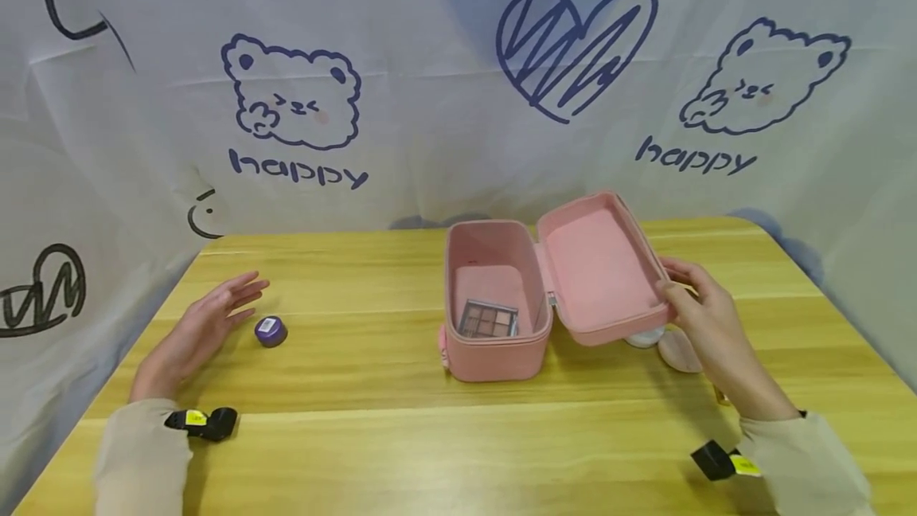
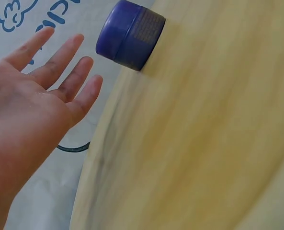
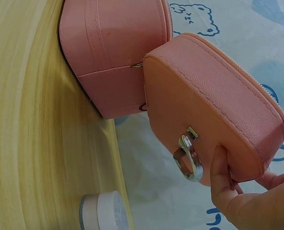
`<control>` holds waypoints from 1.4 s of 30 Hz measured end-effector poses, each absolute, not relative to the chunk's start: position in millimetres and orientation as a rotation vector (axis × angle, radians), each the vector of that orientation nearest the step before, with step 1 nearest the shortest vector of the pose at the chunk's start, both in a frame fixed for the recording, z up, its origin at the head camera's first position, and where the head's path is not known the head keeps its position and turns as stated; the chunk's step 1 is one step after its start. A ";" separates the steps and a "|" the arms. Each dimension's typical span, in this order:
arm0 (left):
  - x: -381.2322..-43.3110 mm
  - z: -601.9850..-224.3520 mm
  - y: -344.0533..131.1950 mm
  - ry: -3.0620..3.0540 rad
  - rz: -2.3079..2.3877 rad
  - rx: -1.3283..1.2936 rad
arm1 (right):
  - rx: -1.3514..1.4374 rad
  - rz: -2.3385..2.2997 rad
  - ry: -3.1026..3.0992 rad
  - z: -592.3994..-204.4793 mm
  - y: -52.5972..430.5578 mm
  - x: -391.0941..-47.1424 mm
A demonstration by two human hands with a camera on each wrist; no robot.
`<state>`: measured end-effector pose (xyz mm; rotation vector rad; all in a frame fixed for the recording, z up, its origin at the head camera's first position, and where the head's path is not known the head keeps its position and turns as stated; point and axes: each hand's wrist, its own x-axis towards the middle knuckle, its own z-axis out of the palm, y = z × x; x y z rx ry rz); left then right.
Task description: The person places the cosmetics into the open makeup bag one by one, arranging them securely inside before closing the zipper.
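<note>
- Case: pink case point(image 1: 497, 361) stands right of centre in the head view, its lid point(image 1: 605, 261) swung out to the right; a makeup palette point(image 1: 489, 319) lies inside.
- Right hand point(image 1: 705, 313): holds the lid by its outer edge, thumb and fingers on opposite sides.
- Left hand point(image 1: 208, 329): at left of frame, fingers extended and spread, holding nothing; purple jar point(image 1: 271, 331) stands just beside it on the table point(image 1: 344, 452).
- Beneath the lid, lower right: a white round item point(image 1: 646, 338) and a beige puff point(image 1: 679, 352), partly covered.
- Step in hand, as judged: managing the lid — whether opening or closing cannot be told.
- Next move, as judged: calls for a steady lid; taking the jar would need the left fingers closed round it.
</note>
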<state>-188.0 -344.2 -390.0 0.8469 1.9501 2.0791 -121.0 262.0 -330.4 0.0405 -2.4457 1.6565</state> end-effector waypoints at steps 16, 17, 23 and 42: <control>-186.0 -398.3 -352.7 2.310 1.690 0.549 | 0.050 1.685 -2.446 -328.1 261.1 -122.0; -186.4 -398.7 -352.5 2.315 1.686 0.558 | 0.046 1.681 -2.449 -327.9 261.1 -122.0; -188.4 -399.6 -351.0 2.325 1.673 0.630 | 0.024 1.663 -2.466 -326.9 260.7 -121.9; -194.8 -389.3 -335.8 2.612 1.310 0.378 | 0.035 1.653 -2.461 -326.7 262.0 -122.1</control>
